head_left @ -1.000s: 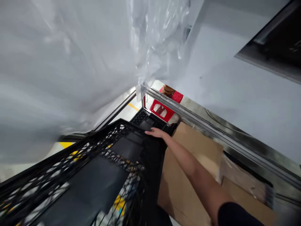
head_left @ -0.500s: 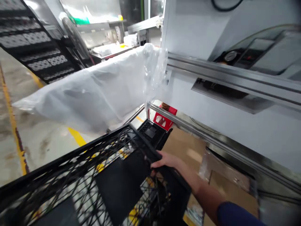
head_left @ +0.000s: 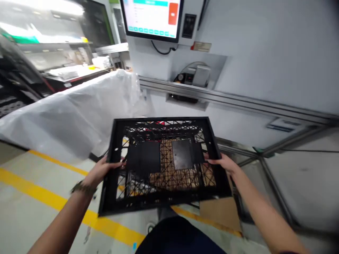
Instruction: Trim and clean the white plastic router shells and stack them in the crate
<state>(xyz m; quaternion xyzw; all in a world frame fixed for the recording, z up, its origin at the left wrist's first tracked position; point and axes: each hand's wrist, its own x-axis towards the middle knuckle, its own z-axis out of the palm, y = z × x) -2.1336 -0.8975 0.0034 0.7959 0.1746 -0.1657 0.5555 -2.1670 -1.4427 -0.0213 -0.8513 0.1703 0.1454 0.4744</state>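
Observation:
I hold a black lattice plastic crate (head_left: 113, 155) level in front of me, its open top facing up. My left hand (head_left: 102, 171) is closed round the crate's left wall, thumb inside. On the opposite wall my right hand (head_left: 224, 163) grips the right side. The crate is empty, and through its mesh floor brown cardboard (head_left: 169, 176) shows below.
A large clear plastic sheet (head_left: 66, 113) covers something at my left. A white machine with an aluminium rail (head_left: 238, 100) and a lit screen (head_left: 152, 17) stands ahead. Yellow floor lines (head_left: 39, 192) run below. Flat cardboard (head_left: 219, 213) lies by my feet.
The view swung up from the floor by the machine. The crate went from tilted with one hand on it to held level by both hands in front of me.

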